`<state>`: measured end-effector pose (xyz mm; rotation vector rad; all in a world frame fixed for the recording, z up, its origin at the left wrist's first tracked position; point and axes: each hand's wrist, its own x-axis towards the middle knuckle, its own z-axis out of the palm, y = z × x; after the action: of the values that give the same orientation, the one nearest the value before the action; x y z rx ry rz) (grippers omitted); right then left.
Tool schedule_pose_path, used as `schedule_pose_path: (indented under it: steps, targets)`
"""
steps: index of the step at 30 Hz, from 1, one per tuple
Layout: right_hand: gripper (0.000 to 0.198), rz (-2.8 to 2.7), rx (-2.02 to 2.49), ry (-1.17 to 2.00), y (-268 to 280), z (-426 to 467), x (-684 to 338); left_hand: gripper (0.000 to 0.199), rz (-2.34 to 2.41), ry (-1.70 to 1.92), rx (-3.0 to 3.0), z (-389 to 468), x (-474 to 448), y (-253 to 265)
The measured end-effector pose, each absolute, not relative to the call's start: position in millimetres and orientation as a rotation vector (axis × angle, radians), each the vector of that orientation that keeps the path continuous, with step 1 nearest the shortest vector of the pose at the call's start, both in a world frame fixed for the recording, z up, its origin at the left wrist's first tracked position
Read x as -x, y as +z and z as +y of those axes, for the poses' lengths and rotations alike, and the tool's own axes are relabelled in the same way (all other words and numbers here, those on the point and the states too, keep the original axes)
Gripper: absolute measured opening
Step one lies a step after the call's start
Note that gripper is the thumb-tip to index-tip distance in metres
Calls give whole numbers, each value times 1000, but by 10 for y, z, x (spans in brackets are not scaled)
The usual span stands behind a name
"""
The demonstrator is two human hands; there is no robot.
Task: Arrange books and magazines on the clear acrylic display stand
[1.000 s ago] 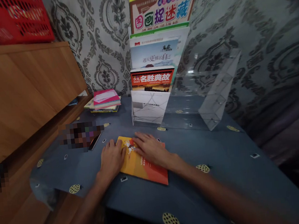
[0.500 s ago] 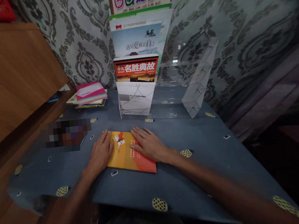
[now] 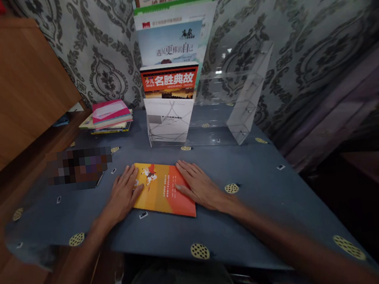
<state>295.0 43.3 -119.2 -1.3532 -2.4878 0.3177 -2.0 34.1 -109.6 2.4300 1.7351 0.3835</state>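
Observation:
A yellow and orange book (image 3: 161,193) lies flat on the blue tablecloth in front of me, with a small white horse and rider printed on its cover. My left hand (image 3: 125,190) rests over its left edge, fingers stretched out and the thumb on the cover. On the opposite edge lies my right hand (image 3: 201,186), also flat, its fingers pointing away from me and the thumb touching the orange part. Neither hand is wrapped round the book. Behind it stands a clear acrylic book rack (image 3: 238,120), whose left side holds a white book (image 3: 173,121) and a red-titled book (image 3: 170,80).
Farther back in the rack is a light blue book (image 3: 171,39). A stack of books (image 3: 111,116) with a pink one on top sits at the back left. Nearer is a blurred-out item (image 3: 79,167). A wooden cabinet (image 3: 9,89) borders the left side; patterned wallpaper is behind.
My right hand has slid right across the cover to the book's right edge, uncovering more printed text. My left hand stays at the left edge. The view has shifted slightly.

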Motion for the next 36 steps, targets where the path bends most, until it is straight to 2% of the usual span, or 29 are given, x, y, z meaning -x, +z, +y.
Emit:
schedule_pose_path:
  steps: [4,11,17,23,29,36]
  targets:
    - [76,-2494,1367,304,-1175,426,-2951,58,1717,352,-2658,214,4,-1004]
    - [75,-2465,1365,292,-1191,426,-2948,69,1445,258,-2941,-153,-16,-975]
    - [76,-2458,1365,308,-1202,430,-2945,65,1331,229,-3041,-56,-246,-1073]
    - [73,-2419,1314,333,-1205,428,-2961,73,1161,114,-3165,47,-424,-995]
    - [71,-2345,1235,403,-1214,455,-2983,58,984,116,-3409,-52,-415,-989]
    - [66,-2101,1150,737,-1157,528,-3038,36,911,226,-3490,93,-414,-870]
